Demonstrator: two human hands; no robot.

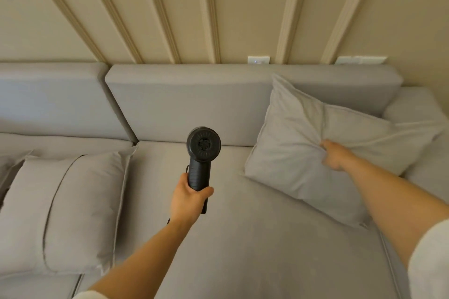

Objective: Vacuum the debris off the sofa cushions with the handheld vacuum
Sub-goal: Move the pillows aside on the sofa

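Observation:
My left hand (pixel 188 199) grips the handle of the black handheld vacuum (pixel 202 150), held upright over the middle of the grey seat cushion (pixel 243 238). Its round rear end faces me, and its nozzle is hidden behind the body. My right hand (pixel 334 155) is closed on a bunched fold of a grey throw pillow (pixel 303 143), which leans tilted against the back cushion (pixel 189 102) at the right. No debris shows on the fabric from here.
A second grey pillow (pixel 65 211) lies flat on the left seat. Another back cushion (pixel 48 97) stands at the far left. A further pillow (pixel 418 116) sits in the right corner. Behind the sofa rises a beige panelled wall with two white wall plates (pixel 258 60).

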